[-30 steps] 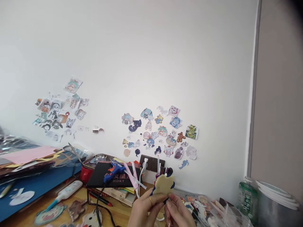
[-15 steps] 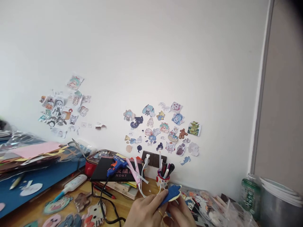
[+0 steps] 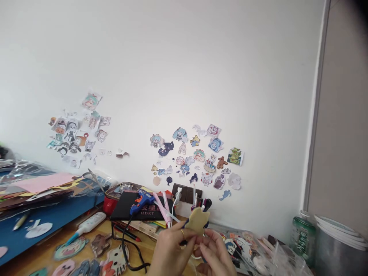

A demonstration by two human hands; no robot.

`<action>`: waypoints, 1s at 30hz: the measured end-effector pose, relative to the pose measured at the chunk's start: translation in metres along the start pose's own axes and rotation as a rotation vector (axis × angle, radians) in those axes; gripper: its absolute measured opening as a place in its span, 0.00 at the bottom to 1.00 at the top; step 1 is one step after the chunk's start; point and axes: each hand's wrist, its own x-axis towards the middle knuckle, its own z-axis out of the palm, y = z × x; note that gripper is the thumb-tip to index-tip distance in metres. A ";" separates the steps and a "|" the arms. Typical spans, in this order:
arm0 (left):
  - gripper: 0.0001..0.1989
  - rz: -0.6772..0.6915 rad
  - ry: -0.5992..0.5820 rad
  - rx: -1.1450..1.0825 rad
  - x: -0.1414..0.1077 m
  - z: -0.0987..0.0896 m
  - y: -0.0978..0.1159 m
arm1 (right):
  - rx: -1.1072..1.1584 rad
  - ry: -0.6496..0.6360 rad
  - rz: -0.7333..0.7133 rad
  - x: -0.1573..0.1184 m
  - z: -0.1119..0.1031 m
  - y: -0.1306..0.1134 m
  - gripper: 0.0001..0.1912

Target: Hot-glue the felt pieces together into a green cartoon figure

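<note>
Between my hands, low in the middle of the head view, is a flat cut-out (image 3: 198,220) with a wavy outline. Its pale yellow face is toward me, with dark blue showing along the sides. My left hand (image 3: 171,245), a ring on one finger, is closed on its left and lower edge. The fingertips of my right hand (image 3: 215,251) are pressed together at its lower right edge. What lies directly between the fingertips is too small to make out. Behind the cut-out stands a pen cup, mostly covered, with its pens (image 3: 207,205) rising above.
A blue glue gun (image 3: 142,201) lies on a small black stand (image 3: 123,211), its black cord (image 3: 123,237) looping over the desk. A glue bottle (image 3: 91,223) and wrapped character cut-outs (image 3: 115,260) lie left. Plastic-wrapped pieces (image 3: 244,245), a green jar (image 3: 301,237) and a bucket (image 3: 339,245) stand right.
The cut-out has been turned from its blue face to its pale yellow face and raised slightly to the left. Both hands have shifted their hold on it.
</note>
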 end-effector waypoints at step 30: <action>0.47 -0.475 -0.004 -0.722 0.015 0.003 -0.027 | -0.577 0.012 -0.394 0.021 -0.028 0.000 0.22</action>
